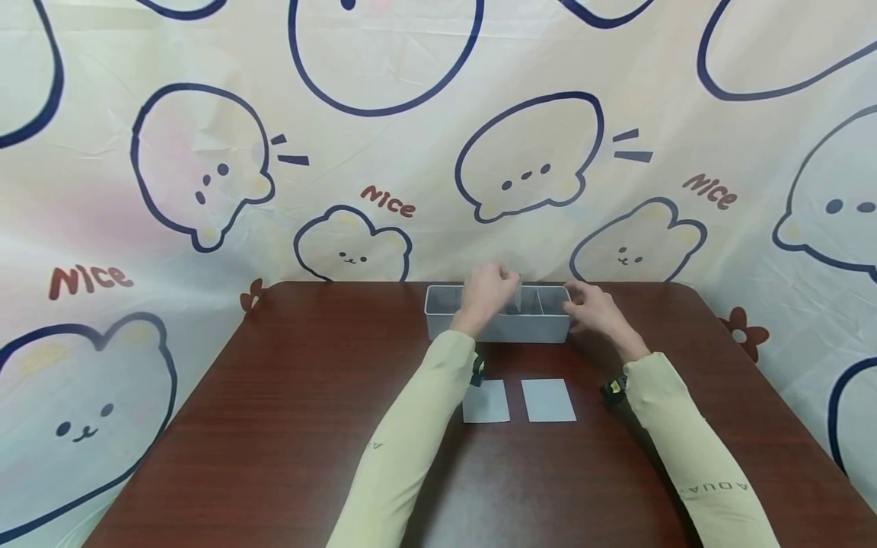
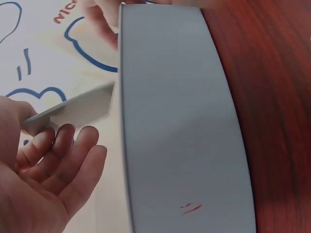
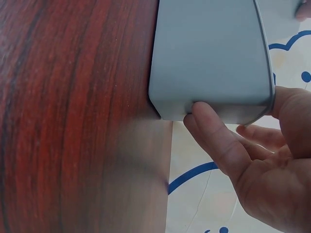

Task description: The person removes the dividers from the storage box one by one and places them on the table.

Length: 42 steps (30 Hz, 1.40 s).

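Fingers (image 2: 87,172), L hand (image 1: 485,295), pinch panel (image 2: 85,108) — bkgd cloth (image 1: 411,152) reads "Nice" (image 1: 387,201).

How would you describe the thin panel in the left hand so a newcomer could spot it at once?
On the brown table, find the long grey box near the far edge. The left hand over it pinches a thin panel. Unlike the two pale cards lying flat nearer the camera, it is held up.

Soft light leaves dull glare on the near tabletop (image 1: 569,495) and shadows beside both sleeves (image 1: 404,434); the thin panel (image 2: 87,104) blurs.
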{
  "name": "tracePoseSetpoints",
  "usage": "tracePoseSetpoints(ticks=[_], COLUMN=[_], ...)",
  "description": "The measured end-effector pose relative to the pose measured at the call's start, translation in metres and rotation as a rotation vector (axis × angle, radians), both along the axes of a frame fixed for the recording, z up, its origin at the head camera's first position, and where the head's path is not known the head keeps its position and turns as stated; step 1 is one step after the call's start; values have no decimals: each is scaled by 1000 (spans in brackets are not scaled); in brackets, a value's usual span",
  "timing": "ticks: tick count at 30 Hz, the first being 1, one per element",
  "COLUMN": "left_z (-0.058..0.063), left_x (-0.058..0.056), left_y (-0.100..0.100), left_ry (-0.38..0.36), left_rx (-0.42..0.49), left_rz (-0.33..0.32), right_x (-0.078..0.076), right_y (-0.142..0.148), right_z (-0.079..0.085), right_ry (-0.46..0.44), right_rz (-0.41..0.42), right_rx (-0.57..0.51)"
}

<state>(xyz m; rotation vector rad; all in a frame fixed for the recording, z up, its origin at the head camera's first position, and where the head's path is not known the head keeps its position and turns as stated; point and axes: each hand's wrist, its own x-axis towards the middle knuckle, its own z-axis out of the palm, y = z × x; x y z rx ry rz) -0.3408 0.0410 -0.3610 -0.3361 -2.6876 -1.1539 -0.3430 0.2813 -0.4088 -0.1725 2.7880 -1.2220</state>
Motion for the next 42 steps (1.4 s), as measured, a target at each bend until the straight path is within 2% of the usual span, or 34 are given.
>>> tracePoseSetpoints(ticks=[6,13,42], left_z=[5,7,5], left_x=[4,7,31], left_y=[-5,-14,-44], left_ry=[3,26,17], left_rx=[31,21,69], left_rz=[-4,8,-1], right_x=[0,0,0], right_y=[-1,-2,-2], right_z=[0,1,0], right_ry=[-9,-10,-5], right_rz=[-1,-1,-11], right_rx=[-1,-15,11])
